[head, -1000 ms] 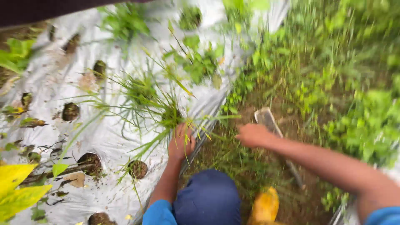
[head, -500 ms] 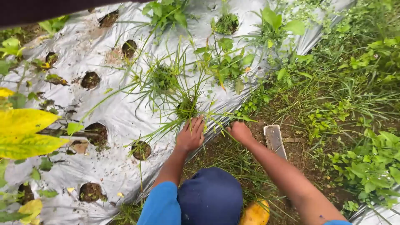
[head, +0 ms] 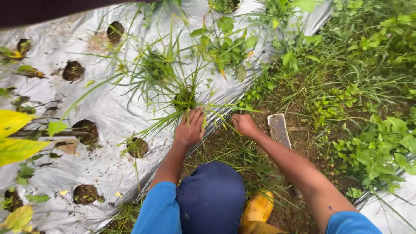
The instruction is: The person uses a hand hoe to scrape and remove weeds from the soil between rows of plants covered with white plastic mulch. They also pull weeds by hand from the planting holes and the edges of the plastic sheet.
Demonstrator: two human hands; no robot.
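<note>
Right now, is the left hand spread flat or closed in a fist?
Spread flat: the left hand lies fingers extended on the silver mulch sheet, beside the grass clump.

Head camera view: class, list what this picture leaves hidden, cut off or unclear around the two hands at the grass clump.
- Left hand: palm and grip hidden by its own back and the grass clump.
- Right hand: fingertips hidden in grass at the edge of the plastic sheet.
- Flat blade: lower part hidden behind the right forearm.
- Yellow boot: cut off by the bottom edge.

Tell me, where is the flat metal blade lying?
The flat metal blade lies on bare soil in the furrow, just right of the right hand, beside the silver plastic sheet.
</note>
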